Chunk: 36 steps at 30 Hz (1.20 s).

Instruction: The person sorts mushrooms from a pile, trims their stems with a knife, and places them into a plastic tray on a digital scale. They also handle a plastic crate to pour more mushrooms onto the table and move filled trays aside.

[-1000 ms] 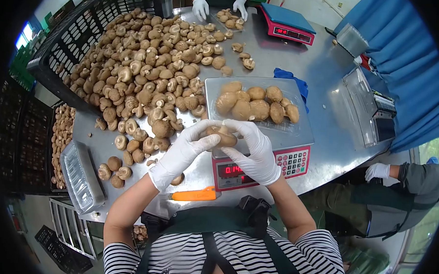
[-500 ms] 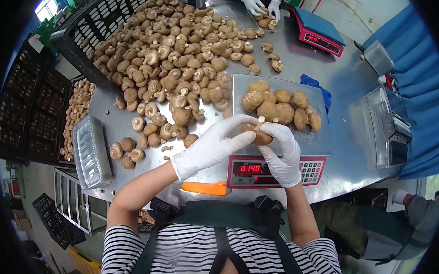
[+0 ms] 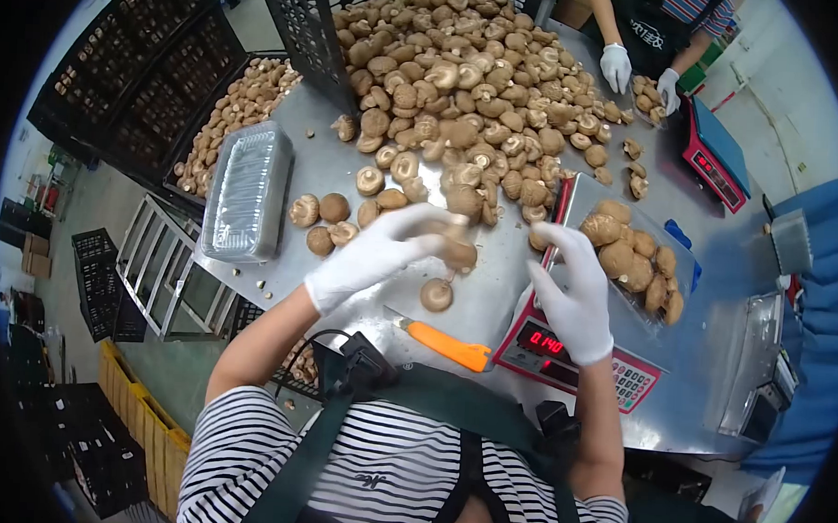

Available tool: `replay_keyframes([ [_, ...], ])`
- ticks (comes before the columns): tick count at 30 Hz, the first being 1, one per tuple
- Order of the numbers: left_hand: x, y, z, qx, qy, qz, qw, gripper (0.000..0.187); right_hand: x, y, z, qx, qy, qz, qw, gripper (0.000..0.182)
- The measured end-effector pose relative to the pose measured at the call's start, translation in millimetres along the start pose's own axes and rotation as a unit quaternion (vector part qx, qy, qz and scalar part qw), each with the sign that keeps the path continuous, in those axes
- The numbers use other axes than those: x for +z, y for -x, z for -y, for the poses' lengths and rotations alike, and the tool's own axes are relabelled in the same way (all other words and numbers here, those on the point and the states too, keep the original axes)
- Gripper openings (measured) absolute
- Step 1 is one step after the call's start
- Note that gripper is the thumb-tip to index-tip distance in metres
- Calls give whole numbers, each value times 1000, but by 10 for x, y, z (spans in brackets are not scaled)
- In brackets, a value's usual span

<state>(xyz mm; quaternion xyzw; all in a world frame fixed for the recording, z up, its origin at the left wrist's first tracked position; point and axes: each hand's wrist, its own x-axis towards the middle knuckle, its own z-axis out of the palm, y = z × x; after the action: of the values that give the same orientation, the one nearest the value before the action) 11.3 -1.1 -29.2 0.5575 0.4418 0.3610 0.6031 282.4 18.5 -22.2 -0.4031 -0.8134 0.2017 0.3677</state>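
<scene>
My left hand (image 3: 382,260), in a white glove, reaches over the near edge of the mushroom pile. Its thumb and fingers curve round a brown mushroom (image 3: 459,254), blurred by motion. Just below lies another mushroom (image 3: 436,295), gills up. White-gloved too, my right hand (image 3: 576,296) hovers over the left part of the digital scale (image 3: 578,367), fingers apart and nothing in them. The display reads 0.140. On the scale rests a clear plastic tray (image 3: 655,320) with several brown mushrooms (image 3: 630,257) in it.
A large mushroom heap (image 3: 445,85) spills from a black crate (image 3: 307,42). Clear trays (image 3: 246,193) lie at the left table edge. An orange-handled knife (image 3: 448,345) lies before the scale. Across the table, a co-worker's gloved hands (image 3: 616,69) are near mushrooms and a second scale (image 3: 718,162).
My hands have parted: the left moved to the pile, and the right let go of the mushroom both were holding. The view has turned, and things appear shifted right. The display still reads 0.140.
</scene>
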Motion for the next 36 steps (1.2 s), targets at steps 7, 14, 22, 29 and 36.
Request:
replay_keyframes([
  [7,-552,1020,610,-19,-128,-218,967,41,821,-678,-134,-24,271,158,949,60],
  [14,-712,1618,852,-37,190,-248,949,55,1005,-799,-244,13,240,171,956,62],
  [22,-271,481,329,13,161,-115,980,41,774,-545,514,-13,15,93,995,62],
  [29,-108,388,53,-74,384,-50,919,44,558,-429,763,60,-117,153,980,66],
  [36,-158,450,260,-89,371,-92,920,47,692,-359,667,45,-203,161,965,59],
])
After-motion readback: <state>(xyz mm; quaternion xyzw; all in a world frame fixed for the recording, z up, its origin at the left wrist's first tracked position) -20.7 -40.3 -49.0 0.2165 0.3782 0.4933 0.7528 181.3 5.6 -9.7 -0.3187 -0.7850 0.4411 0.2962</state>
